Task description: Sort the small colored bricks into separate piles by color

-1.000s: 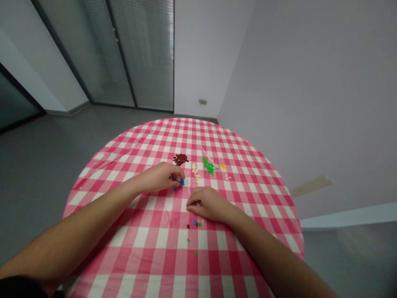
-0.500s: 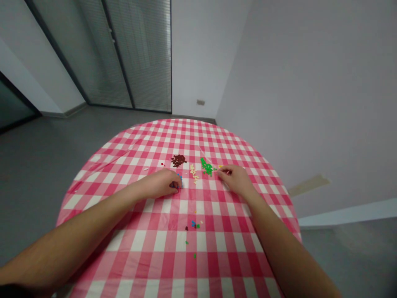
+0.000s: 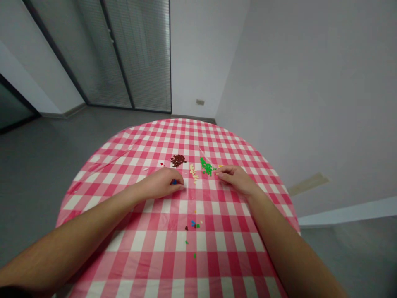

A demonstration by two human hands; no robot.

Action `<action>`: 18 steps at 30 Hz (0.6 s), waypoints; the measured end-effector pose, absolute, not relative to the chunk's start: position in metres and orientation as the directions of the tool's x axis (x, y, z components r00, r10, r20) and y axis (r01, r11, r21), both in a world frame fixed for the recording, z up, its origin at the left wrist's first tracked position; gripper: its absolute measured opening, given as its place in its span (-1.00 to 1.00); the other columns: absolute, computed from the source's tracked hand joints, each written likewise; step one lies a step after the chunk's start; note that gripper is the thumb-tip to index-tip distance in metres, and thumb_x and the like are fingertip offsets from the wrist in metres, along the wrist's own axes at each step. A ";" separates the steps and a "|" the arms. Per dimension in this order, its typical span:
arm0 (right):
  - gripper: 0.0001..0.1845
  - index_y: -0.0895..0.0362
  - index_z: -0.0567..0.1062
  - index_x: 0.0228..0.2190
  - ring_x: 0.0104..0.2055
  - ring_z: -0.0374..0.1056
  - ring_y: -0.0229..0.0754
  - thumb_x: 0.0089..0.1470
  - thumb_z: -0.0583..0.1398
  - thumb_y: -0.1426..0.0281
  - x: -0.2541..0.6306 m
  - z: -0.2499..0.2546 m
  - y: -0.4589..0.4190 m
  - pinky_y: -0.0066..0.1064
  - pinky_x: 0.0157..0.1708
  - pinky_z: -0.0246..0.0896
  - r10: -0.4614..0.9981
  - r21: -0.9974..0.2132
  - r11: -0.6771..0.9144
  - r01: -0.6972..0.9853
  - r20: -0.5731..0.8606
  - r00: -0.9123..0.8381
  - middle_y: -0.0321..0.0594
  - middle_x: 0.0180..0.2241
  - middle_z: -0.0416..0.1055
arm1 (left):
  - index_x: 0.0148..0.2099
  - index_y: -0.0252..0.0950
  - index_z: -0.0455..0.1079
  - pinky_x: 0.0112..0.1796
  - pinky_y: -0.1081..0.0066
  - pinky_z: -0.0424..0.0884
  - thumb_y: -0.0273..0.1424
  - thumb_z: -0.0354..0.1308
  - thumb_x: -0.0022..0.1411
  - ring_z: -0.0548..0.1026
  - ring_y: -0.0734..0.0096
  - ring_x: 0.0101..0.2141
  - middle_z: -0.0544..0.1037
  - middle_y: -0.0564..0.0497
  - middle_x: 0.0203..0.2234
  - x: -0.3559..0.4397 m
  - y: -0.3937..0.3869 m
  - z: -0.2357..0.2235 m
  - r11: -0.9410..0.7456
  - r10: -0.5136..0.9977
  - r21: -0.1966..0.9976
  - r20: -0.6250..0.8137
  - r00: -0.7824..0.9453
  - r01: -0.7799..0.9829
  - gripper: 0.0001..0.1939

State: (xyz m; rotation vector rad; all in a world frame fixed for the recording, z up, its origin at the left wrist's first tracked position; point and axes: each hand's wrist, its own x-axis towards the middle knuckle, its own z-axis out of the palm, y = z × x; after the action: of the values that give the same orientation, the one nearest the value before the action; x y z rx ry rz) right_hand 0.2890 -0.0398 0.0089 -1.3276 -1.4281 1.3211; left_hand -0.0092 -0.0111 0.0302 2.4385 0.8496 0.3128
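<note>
My left hand rests curled on the cloth, with tiny blue and dark pieces showing between its fingers. My right hand reaches toward the far side, its fingertips drawn together just below tiny yellow pieces and beside a heap of green pieces. Between my hands lies a strip of cream pieces. A dark brown heap sits beyond my left hand. Nearer me, a few blue, dark and green bits are scattered on the cloth.
Everything lies on a round table under a pink-and-white gingham cloth. Grey floor surrounds the table. Beyond stand a pale wall and glass doors with blinds.
My right hand has moved forward and right, from the table's middle to beside the green heap. My left hand has stayed near the blue pieces, and fewer of them show.
</note>
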 end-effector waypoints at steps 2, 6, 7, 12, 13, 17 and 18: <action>-0.65 0.13 0.55 -0.42 -0.63 0.09 -0.38 -0.14 0.39 0.11 0.282 0.010 -0.044 -0.47 -0.61 -0.03 0.970 -0.993 -0.085 0.082 -0.102 -0.221 -0.39 -0.60 0.30 | -0.22 -0.28 0.54 -0.20 0.41 0.38 -0.45 0.14 0.27 0.54 0.38 -0.28 0.62 -0.01 -0.29 -0.006 -0.017 0.030 -0.618 0.657 0.627 0.081 0.749 0.475 -0.86; -0.74 0.13 0.58 -0.44 -0.54 0.23 -0.31 -0.08 0.35 0.18 0.262 0.014 -0.050 -0.43 -0.52 0.08 0.954 -0.979 0.061 0.192 0.000 -0.300 -0.29 -0.51 0.42 | -0.21 -0.27 0.55 -0.25 0.46 0.40 -0.49 0.15 0.23 0.55 0.42 -0.32 0.63 0.02 -0.31 0.004 -0.032 0.032 -0.504 0.663 0.774 0.061 0.746 0.384 -0.85; -0.79 0.12 0.59 -0.43 -0.49 0.29 -0.27 -0.03 0.33 0.22 0.256 0.013 -0.051 -0.41 -0.47 0.14 0.958 -0.953 0.114 0.281 0.031 -0.284 -0.26 -0.48 0.47 | -0.21 -0.28 0.55 -0.26 0.47 0.40 -0.50 0.15 0.23 0.55 0.41 -0.32 0.63 0.02 -0.32 0.006 -0.035 0.033 -0.506 0.648 0.777 0.056 0.760 0.374 -0.84; -0.89 0.12 0.61 -0.39 -0.30 0.42 -0.15 0.09 0.24 0.44 0.238 -0.002 -0.044 -0.32 -0.27 0.24 0.954 -0.670 0.297 0.680 0.246 -0.173 -0.17 -0.36 0.56 | -0.23 -0.29 0.57 -0.26 0.45 0.38 -0.55 0.15 0.19 0.56 0.39 -0.33 0.65 0.01 -0.35 0.009 -0.038 0.034 -0.558 0.606 0.707 -0.011 0.795 0.435 -0.82; -0.88 0.11 0.61 -0.39 -0.29 0.42 -0.14 0.11 0.23 0.45 0.235 -0.006 -0.042 -0.33 -0.25 0.24 0.941 -0.620 0.331 0.711 0.271 -0.202 -0.17 -0.36 0.56 | -0.23 -0.29 0.57 -0.25 0.45 0.38 -0.57 0.15 0.19 0.56 0.38 -0.32 0.65 0.01 -0.34 0.008 -0.038 0.034 -0.563 0.597 0.698 -0.026 0.802 0.442 -0.81; -0.86 0.12 0.61 -0.34 -0.20 0.43 -0.11 0.17 0.21 0.46 0.229 -0.014 -0.037 -0.31 -0.16 0.24 0.890 -0.445 0.450 0.774 0.289 -0.352 -0.13 -0.28 0.57 | -0.21 -0.29 0.58 -0.28 0.49 0.36 -0.59 0.16 0.18 0.55 0.42 -0.33 0.65 0.01 -0.31 0.006 -0.038 0.033 -0.614 0.466 0.694 -0.066 0.882 0.376 -0.79; -0.84 0.12 0.61 -0.33 -0.19 0.43 -0.11 0.18 0.19 0.46 0.228 -0.014 -0.037 -0.31 -0.15 0.24 0.886 -0.423 0.459 0.782 0.283 -0.367 -0.12 -0.26 0.58 | -0.21 -0.28 0.58 -0.30 0.50 0.35 -0.58 0.17 0.18 0.54 0.43 -0.35 0.64 0.01 -0.32 0.006 -0.040 0.033 -0.622 0.424 0.699 -0.076 0.902 0.352 -0.80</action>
State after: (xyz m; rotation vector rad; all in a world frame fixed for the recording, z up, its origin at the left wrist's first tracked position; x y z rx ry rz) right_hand 0.2278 -0.0372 -0.0136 -1.3925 -2.2427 0.2976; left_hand 0.0056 -0.0396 0.0329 2.2995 0.5512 0.1226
